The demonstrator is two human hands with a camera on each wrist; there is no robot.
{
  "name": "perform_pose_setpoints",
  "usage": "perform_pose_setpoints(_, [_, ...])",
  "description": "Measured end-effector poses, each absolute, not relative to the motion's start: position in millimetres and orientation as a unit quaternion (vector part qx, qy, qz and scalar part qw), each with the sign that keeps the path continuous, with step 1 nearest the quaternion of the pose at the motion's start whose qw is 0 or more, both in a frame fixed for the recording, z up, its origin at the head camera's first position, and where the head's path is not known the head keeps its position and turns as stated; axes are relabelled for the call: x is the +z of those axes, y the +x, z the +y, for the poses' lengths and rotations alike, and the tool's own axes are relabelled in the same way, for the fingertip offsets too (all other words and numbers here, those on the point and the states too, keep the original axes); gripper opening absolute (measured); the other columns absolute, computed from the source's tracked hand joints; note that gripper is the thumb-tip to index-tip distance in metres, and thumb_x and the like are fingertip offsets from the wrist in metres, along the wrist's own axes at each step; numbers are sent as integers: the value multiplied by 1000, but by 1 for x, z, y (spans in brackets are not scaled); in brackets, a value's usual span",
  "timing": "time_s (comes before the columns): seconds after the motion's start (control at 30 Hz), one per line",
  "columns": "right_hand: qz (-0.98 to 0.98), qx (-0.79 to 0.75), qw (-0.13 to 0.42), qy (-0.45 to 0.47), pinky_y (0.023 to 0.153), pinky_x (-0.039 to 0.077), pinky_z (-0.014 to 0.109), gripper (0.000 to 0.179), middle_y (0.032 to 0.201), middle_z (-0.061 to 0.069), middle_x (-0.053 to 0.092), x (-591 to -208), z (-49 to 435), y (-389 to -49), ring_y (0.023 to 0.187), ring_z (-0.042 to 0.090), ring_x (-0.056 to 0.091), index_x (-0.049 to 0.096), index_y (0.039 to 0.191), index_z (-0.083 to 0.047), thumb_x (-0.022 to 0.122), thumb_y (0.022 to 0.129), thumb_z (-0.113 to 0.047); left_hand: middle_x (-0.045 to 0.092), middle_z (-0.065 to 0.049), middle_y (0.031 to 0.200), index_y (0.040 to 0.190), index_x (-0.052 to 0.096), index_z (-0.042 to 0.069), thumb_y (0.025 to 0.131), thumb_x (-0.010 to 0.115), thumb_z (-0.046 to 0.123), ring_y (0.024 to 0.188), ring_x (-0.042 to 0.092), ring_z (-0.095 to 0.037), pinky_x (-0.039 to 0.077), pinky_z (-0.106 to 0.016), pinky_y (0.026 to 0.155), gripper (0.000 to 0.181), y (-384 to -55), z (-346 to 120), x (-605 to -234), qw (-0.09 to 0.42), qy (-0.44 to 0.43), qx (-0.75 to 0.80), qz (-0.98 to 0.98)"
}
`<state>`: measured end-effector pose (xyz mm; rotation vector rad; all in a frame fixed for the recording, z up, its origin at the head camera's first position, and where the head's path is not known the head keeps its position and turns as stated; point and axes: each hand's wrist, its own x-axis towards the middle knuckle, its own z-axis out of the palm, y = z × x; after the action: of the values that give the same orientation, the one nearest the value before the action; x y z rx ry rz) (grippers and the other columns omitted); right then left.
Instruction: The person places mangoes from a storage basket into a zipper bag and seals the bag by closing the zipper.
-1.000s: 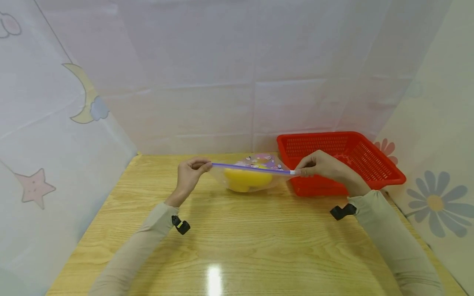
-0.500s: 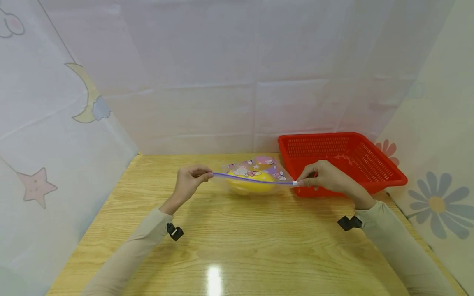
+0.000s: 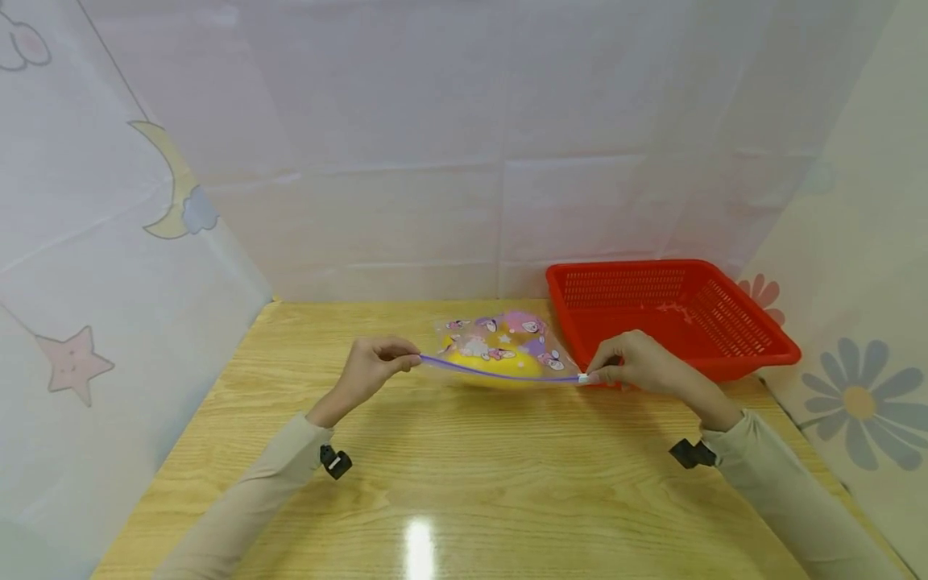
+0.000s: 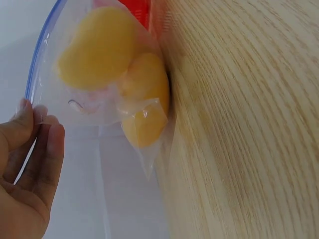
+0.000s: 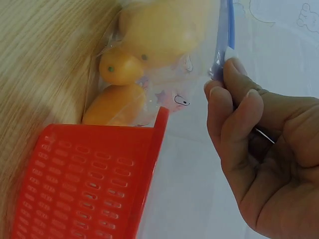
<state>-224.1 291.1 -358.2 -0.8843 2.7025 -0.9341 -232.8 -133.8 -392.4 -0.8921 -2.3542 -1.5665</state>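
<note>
A clear zip bag [image 3: 500,326] with pink and purple cartoon prints lies on the wooden table, its purple zip edge [image 3: 500,375] stretched between both hands. Several yellow and orange fruits show inside it, among them a large yellow fruit [image 4: 99,47] and a small round orange one [image 5: 119,66]. My left hand [image 3: 373,366] pinches the left end of the zip edge between thumb and fingers. At the other end, my right hand [image 3: 638,366] pinches the edge by the white slider [image 3: 584,379]. The bag's underside is hidden in the head view.
Right behind my right hand stands a red plastic basket [image 3: 754,354] with slotted sides, close beside the bag. Printed cloth [image 3: 384,234] hangs behind the wooden table [image 3: 464,467] and along its left and right sides. A light reflection shows on the tabletop near the front.
Both hands have lowered the zip edge toward me, still gripping its ends. The printed upper side of the bag now shows more fully. The basket has stayed put.
</note>
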Motion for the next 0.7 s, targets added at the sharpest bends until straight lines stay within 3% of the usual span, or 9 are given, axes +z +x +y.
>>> perform_pose_setpoints(0.13, [892, -292, 62, -340, 54, 43, 23, 6, 75, -10, 67, -363, 290, -222, 61, 6, 49, 78, 82, -17, 78, 84, -11, 72, -18, 87, 95, 74, -5, 88, 70, -5, 72, 68, -34, 59, -35, 66, 8, -242, -140, -410, 59, -307, -518, -796])
perform_pose_setpoints(0.27, [876, -272, 46, -395, 57, 46, 22, 10, 78, -12, 68, -368, 290, -220, 65, 3, 51, 78, 82, -17, 79, 81, -7, 73, -12, 86, 95, 76, 0, 88, 72, 0, 71, 69, -25, 57, -30, 64, 8, -247, -144, -422, 24, -313, -518, -795])
perform_pose_setpoints(0.4, [863, -267, 71, -424, 59, 52, 24, 11, 78, -11, 66, -375, 291, -218, 66, 4, 54, 78, 84, -18, 79, 81, -7, 74, -8, 85, 94, 77, 4, 88, 73, 5, 70, 68, -20, 57, -32, 62, 6, -245, -146, -423, -12, -323, -517, -793])
perform_pose_setpoints(0.6, [850, -273, 118, -435, 53, 51, 23, 10, 76, -10, 63, -387, 291, -217, 65, 3, 55, 77, 84, -21, 77, 84, -10, 74, -7, 89, 92, 77, 5, 88, 74, 6, 74, 69, -31, 58, -45, 64, 5, -243, -145, -427, -47, -338, -504, -793])
perform_pose_setpoints(0.7, [845, -269, 127, -444, 53, 52, 23, 11, 77, -9, 64, -391, 290, -217, 67, 4, 58, 78, 84, -18, 77, 85, -8, 74, -9, 92, 93, 77, 2, 88, 73, 2, 78, 70, -32, 59, -43, 67, 6, -241, -143, -428, -57, -336, -491, -801])
